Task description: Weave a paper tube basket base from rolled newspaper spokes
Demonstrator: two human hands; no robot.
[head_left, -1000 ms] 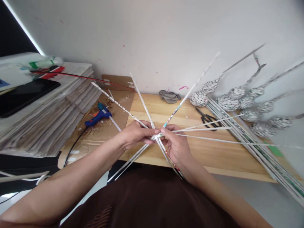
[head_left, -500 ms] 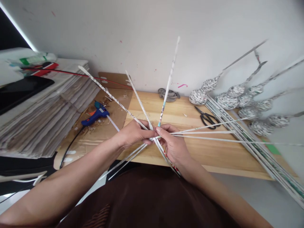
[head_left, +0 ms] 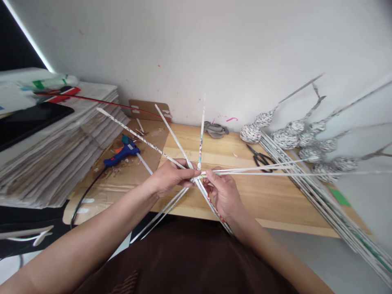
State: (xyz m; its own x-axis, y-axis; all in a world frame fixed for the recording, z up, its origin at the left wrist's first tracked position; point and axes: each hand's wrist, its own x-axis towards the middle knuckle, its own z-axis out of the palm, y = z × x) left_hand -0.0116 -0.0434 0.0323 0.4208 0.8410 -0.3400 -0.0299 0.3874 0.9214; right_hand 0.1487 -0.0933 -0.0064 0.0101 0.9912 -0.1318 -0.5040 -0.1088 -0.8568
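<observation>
Several rolled paper sticks cross at one point and fan outward like spokes, held above the wooden table. My left hand is closed on the crossing, its thumb pressed on top. Just to the right, my right hand pinches the paper sticks that run off to the right, close to the crossing. One stick with coloured print points away toward the wall. Others slant down toward my lap, partly behind my right hand. The fingers hide how the sticks interlace at the centre.
A blue glue gun lies on cardboard at left, beside a tall stack of newspapers. Black scissors, a bundle of paper sticks and several woven gourd-shaped pieces are at right. A grey cloth sits by the wall.
The coloured stick has swung left to stand nearly straight away from me. My right thumb and fingers have shifted right, onto the right-pointing sticks. The whole view has tilted slightly.
</observation>
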